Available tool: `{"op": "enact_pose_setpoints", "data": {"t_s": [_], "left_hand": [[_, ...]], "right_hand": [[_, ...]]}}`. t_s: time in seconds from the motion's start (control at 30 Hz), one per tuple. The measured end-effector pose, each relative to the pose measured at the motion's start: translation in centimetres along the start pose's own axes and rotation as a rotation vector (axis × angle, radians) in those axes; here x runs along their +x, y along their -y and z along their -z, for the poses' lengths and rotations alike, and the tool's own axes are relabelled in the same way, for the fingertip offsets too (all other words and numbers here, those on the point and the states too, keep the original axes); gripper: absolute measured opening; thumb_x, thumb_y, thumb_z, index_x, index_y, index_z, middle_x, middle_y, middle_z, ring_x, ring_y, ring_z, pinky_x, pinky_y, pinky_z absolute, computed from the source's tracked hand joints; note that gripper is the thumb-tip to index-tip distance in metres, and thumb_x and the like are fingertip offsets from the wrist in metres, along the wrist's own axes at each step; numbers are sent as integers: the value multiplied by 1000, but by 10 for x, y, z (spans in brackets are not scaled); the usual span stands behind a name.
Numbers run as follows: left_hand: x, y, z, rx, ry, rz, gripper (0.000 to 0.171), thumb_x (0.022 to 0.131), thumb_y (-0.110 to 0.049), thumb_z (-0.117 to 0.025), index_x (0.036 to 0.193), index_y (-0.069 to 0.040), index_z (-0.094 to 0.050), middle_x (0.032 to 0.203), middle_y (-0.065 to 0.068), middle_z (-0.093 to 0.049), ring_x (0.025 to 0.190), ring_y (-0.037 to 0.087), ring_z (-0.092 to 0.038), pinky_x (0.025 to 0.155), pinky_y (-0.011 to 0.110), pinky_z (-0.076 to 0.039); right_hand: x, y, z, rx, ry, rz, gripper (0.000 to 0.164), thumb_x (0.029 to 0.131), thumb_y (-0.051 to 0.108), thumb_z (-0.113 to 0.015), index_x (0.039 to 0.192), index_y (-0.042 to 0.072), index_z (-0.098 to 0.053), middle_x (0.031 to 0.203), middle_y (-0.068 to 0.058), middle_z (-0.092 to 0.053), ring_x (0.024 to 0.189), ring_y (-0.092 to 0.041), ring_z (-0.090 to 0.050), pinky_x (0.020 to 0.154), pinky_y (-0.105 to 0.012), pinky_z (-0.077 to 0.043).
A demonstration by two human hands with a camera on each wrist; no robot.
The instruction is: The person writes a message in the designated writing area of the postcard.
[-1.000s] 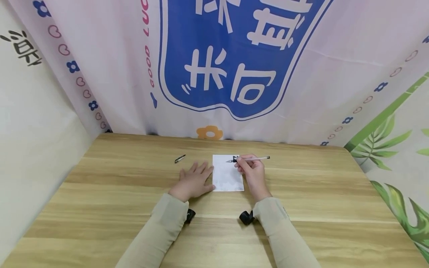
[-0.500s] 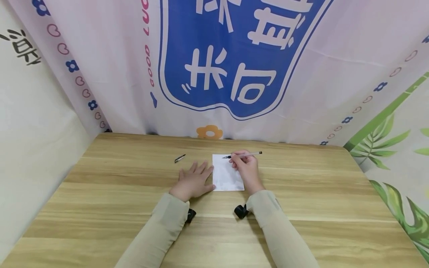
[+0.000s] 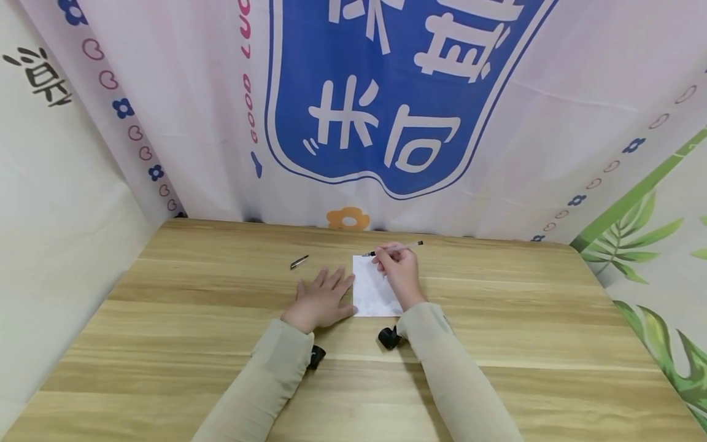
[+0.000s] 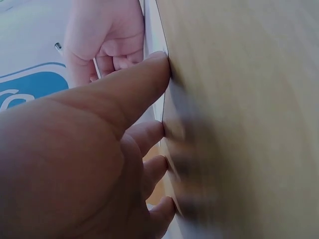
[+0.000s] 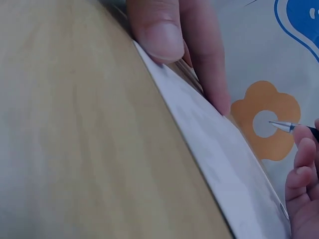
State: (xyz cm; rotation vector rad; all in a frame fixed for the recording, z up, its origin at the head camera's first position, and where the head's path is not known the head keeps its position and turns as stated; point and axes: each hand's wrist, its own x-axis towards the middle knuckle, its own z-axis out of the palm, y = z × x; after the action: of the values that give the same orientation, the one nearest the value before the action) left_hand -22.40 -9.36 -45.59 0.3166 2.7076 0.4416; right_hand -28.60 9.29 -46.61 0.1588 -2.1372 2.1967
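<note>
A white sheet of paper [image 3: 372, 296] lies on the wooden table, with faint grey print along its near edge. My right hand [image 3: 401, 274] pinches a clear-barrelled pen [image 3: 411, 245] above the sheet's far part, its tip pointing left. In the right wrist view the pen's metal tip [image 5: 282, 125] appears raised off the paper. My left hand [image 3: 319, 302] lies palm down with fingers spread, thumb and index fingertip at the paper's left edge. Left of the sheet, beyond that hand, rests a small dark pen cap [image 3: 299, 262].
The wooden table [image 3: 182, 325] meets a printed cloth [image 3: 221, 153] at its far edge. Side cloths stand left and right of it. Black wrist cameras [image 3: 389, 337] sit at both sleeve cuffs, low over the table.
My right hand has shifted left and slightly away from me, bringing the pen tip toward the paper's far left corner. The left hand and paper stay in place.
</note>
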Motion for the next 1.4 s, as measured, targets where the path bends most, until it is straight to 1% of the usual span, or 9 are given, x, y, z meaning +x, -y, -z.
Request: {"op": "enact_pose_setpoints", "data": {"t_s": [0.17, 0.33, 0.43, 0.57, 0.73, 0.87, 1.0, 1.23, 1.4], "left_hand": [[0, 0, 0, 6, 19, 7, 77, 101, -56, -53, 164, -30, -17, 170, -1, -1, 155, 35, 8, 112, 77, 1], [-1, 0, 0, -5, 25, 9, 76, 101, -56, -53, 164, -31, -17, 170, -3, 0, 155, 34, 10, 112, 76, 3], [-2, 0, 0, -6, 31, 8, 76, 102, -55, -52, 164, -30, -16, 170, -3, 0, 155, 34, 10, 112, 76, 3], [-3, -1, 1, -13, 39, 11, 76, 102, -55, -52, 164, -30, -15, 170, -3, 1, 155, 34, 11, 112, 76, 4], [-2, 0, 0, -4, 41, 13, 77, 102, -56, -51, 164, -31, -14, 170, -4, 2, 154, 33, 12, 112, 76, 4], [0, 0, -1, 0, 35, 8, 77, 102, -56, -51, 164, -31, -14, 170, -3, 2, 154, 33, 12, 112, 76, 3], [1, 1, -2, 0, 30, 6, 76, 102, -56, -51, 164, -31, -15, 170, -4, 2, 154, 33, 12, 112, 76, 3], [1, 2, -2, 6, 26, 5, 76, 102, -57, -50, 164, -32, -14, 170, -4, 3, 154, 33, 12, 112, 76, 3], [1, 2, -2, -2, 29, 8, 76, 102, -56, -51, 164, -31, -15, 170, -4, 3, 154, 33, 13, 112, 76, 4]], "right_hand": [[3, -1, -3, 11, 10, 7, 22, 99, 5, -63, 110, -14, -61, 89, -31, -67, 64, -19, -56, 55, -21, -47], [5, -4, -4, 15, 16, 16, 21, 98, 4, -63, 110, -14, -61, 84, -25, -68, 63, -17, -56, 54, -20, -47], [6, -7, -3, 5, 11, 18, 21, 98, 4, -63, 110, -13, -62, 85, -25, -68, 64, -18, -56, 55, -20, -47], [6, -11, -3, -29, 8, 30, 19, 97, 5, -65, 107, -11, -65, 87, -25, -68, 65, -18, -57, 55, -19, -46], [8, -14, -3, -94, 25, 63, 16, 96, 6, -67, 102, -10, -68, 86, -18, -68, 66, -16, -58, 55, -19, -47], [8, -15, -3, -136, 56, 75, 16, 96, 8, -68, 100, -8, -69, 87, -15, -68, 68, -17, -59, 56, -20, -48], [7, -13, -3, -156, 74, 68, 16, 97, 10, -68, 98, -5, -70, 89, -15, -68, 70, -17, -60, 58, -20, -49], [6, -14, -5, -171, 69, 79, 12, 96, 9, -69, 95, -2, -73, 88, -11, -68, 71, -17, -62, 61, -19, -52], [7, -14, -5, -190, 74, 85, 12, 97, 9, -69, 95, -1, -73, 87, -11, -67, 70, -15, -62, 61, -19, -52]]}}
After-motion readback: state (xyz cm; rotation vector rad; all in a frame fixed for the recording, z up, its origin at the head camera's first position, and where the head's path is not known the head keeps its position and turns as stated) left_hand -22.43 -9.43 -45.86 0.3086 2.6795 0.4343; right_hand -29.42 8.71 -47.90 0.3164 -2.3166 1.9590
